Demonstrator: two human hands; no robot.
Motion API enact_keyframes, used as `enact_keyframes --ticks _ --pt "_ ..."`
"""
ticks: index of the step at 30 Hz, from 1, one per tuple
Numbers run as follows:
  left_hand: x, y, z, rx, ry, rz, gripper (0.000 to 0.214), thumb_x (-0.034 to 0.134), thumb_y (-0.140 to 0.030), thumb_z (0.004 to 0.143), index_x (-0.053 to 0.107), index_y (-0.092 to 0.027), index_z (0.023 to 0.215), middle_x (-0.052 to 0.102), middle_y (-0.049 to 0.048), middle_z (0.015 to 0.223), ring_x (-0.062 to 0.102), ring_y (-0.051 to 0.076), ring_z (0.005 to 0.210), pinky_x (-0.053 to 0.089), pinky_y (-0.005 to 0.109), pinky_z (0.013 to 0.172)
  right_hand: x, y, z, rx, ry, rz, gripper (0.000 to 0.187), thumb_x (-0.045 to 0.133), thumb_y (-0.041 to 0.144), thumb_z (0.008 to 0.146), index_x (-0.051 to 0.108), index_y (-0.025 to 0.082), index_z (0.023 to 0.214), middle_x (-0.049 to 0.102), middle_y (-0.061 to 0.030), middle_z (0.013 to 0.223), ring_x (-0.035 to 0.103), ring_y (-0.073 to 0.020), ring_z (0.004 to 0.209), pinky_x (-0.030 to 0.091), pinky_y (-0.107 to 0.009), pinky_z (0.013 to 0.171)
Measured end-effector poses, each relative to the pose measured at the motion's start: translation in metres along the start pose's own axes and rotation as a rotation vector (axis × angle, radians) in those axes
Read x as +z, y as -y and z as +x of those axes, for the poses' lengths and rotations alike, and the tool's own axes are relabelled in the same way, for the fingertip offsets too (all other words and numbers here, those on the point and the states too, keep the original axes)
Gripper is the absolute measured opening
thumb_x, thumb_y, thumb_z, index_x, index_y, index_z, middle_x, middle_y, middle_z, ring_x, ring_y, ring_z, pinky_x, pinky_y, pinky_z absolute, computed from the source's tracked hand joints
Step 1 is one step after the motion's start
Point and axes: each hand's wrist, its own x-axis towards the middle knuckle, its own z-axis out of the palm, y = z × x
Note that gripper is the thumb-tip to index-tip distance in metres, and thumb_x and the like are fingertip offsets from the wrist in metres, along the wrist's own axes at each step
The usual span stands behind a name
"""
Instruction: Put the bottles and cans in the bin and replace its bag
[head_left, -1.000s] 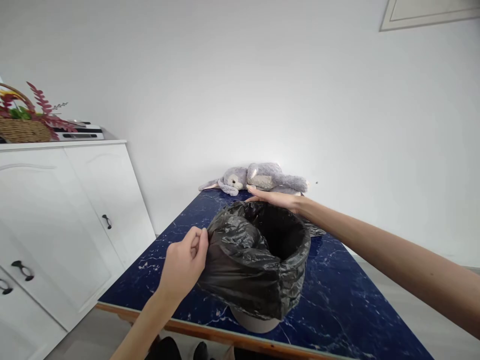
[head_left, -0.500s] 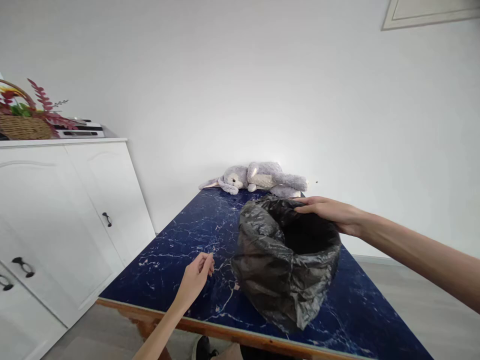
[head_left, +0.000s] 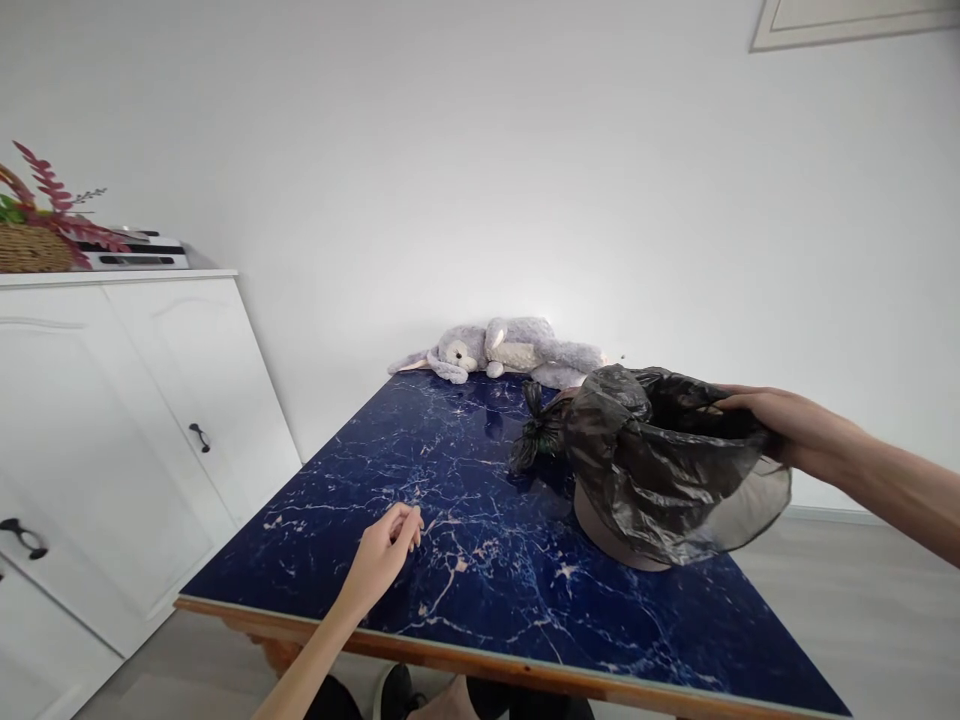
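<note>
A trash can [head_left: 607, 530], pale brownish at its base, stands tilted at the right of the blue marbled table [head_left: 465, 610]. A black garbage bag [head_left: 667, 490] lines it and hangs loosely over its outside. My right hand [head_left: 772, 415] grips the far right rim through the bag, its fingertips partly hidden inside the opening. Just left of the can lies a knotted black plastic bag [head_left: 538, 435]. My left hand [head_left: 388, 548] rests at the table's near left with fingers curled, touching neither bag nor can, and nothing shows in it.
A grey plush rabbit [head_left: 517, 350] lies on its side along the table's far edge, against the white wall. White cabinets [head_left: 150, 430] stand to the left, with a flower basket [head_left: 34, 245] on top. The wooden table edge [head_left: 420, 655] runs along the front.
My right hand has moved the lined trash can to the right and farther back. The knotted black bag now shows beside it. My left hand stays about where it was.
</note>
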Motion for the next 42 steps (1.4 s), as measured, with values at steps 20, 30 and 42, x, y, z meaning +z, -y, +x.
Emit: enact_keyframes --ticks 20,30,42 --pt "-0.001 -0.005 -0.005 0.013 -0.002 0.035 0.047 0.048 -0.065 0.1 0.06 -0.024 0.08 0.062 0.0013 0.074 0.06 0.021 0.073 0.045 0.031 0.073 0.074 0.111 -0.128 -0.841 0.036 -0.363 0.063 0.056 0.004 0.101 0.044 0.021 0.161 0.044 -0.0122 0.168 0.03 -0.0365 0.16 0.022 -0.07 0.131" --pt "0.0 -0.006 -0.006 0.005 -0.018 -0.011 0.045 0.05 -0.063 0.1 0.061 -0.024 0.082 0.063 0.0015 0.077 0.062 0.021 0.076 0.047 0.03 0.076 0.152 0.07 -0.215 -0.264 0.426 0.253 0.027 0.047 0.02 0.108 0.07 0.027 0.119 0.075 -0.0069 0.124 0.072 -0.0212 0.115 0.057 -0.033 0.101" --pt "0.002 0.003 -0.005 0.005 -0.055 -0.048 0.043 0.054 -0.062 0.099 0.062 -0.022 0.084 0.06 0.0007 0.074 0.057 0.019 0.072 0.042 0.028 0.068 0.154 0.062 -0.205 0.289 0.441 0.464 0.029 0.047 0.034 0.09 0.044 0.023 0.063 0.04 0.0031 0.064 0.036 -0.0145 0.063 0.028 -0.029 0.06"
